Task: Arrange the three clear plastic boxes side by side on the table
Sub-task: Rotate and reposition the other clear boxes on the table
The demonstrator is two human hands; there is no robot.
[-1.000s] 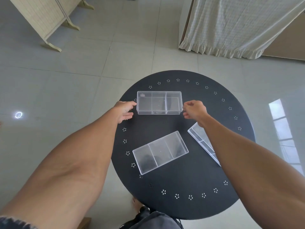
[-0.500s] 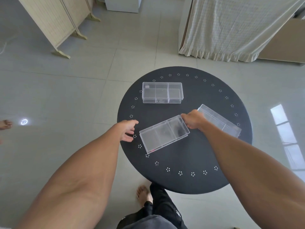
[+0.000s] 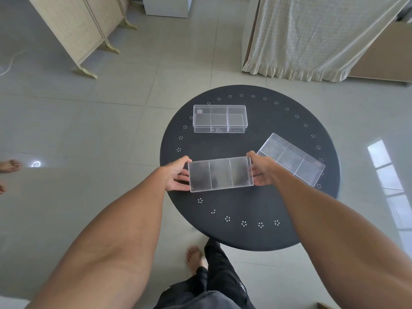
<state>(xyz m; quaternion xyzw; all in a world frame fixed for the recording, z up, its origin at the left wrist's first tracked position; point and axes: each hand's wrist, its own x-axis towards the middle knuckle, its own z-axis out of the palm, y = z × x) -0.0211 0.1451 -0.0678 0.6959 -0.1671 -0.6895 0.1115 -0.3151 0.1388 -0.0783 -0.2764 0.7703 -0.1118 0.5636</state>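
Three clear plastic boxes with inner dividers are on or over a round black table (image 3: pixel 256 230). The far box (image 3: pixel 220 118) rests squarely near the table's back edge. Another box (image 3: pixel 292 159) lies at an angle on the right. The near box (image 3: pixel 220 173) is held level between both hands, parallel to the far box. My left hand (image 3: pixel 177 175) grips its left end and my right hand (image 3: pixel 260 171) grips its right end. I cannot tell whether it touches the tabletop.
A folding screen (image 3: pixel 73 25) stands at the back left and a curtain (image 3: pixel 316 36) hangs at the back right. My bare foot (image 3: pixel 194 256) is under the table's near edge. Another person's foot (image 3: pixel 10 165) shows at the left edge.
My left hand has taken hold of the near box's left end. Both hands have turned that box from a slant to parallel with the far box.
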